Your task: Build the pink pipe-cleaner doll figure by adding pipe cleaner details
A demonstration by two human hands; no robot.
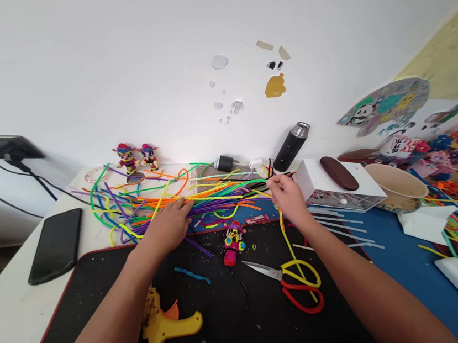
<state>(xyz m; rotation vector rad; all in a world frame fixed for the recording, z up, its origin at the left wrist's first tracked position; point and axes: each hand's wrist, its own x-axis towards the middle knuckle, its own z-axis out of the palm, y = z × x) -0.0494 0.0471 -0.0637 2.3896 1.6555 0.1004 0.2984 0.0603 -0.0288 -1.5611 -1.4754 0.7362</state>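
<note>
A long pile of coloured pipe cleaners (216, 205) lies along the back of the desk. My left hand (172, 222) rests on its middle, fingers stretched over the stems. At the pile's right end, my right hand (287, 195) is closed in a pinch on the end of a green pipe cleaner (255, 181). Just in front of the pile lies a small pink, yellow and blue pipe-cleaner doll (233, 242). Scissors (286, 276) with yellow and red handles lie on the black mat, and a yellow pipe cleaner (286, 237) runs down to them.
A yellow glue gun (168, 326) and a twisted blue piece (192, 275) lie on the mat (224, 339). Two finished dolls (127, 158) stand at the back left, near a phone (56, 245). Rightward are a black flask (291, 146), a white box (340, 194), glue sticks (339, 222) and a bowl (397, 180).
</note>
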